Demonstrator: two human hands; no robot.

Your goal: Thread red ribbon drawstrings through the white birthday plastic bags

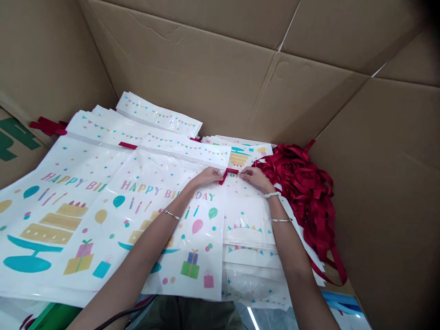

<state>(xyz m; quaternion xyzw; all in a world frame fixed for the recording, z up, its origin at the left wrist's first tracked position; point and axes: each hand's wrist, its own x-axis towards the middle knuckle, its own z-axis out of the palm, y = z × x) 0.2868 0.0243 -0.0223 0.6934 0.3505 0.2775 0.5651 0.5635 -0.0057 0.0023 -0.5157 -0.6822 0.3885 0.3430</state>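
Observation:
My left hand [211, 175] pinches a short red ribbon [231, 171] near the right edge of a printed plastic bag [201, 183]. From the other side, my right hand [255, 177] has its fingertips closed at the ribbon's right end. The ribbon bends down beside my left fingers. The bag is white with "HAPPY BIRTHDAY", cakes, balloons and gifts on it. My left forearm covers part of its print. Under my right forearm lie more folded white bags [249, 215].
A tangled heap of red ribbons [297, 183] lies at the right. Similar bags overlap on the left, with a red ribbon [128, 145] and another ribbon bundle [48, 126] at their folds. Tall cardboard walls [192, 59] enclose the back and sides.

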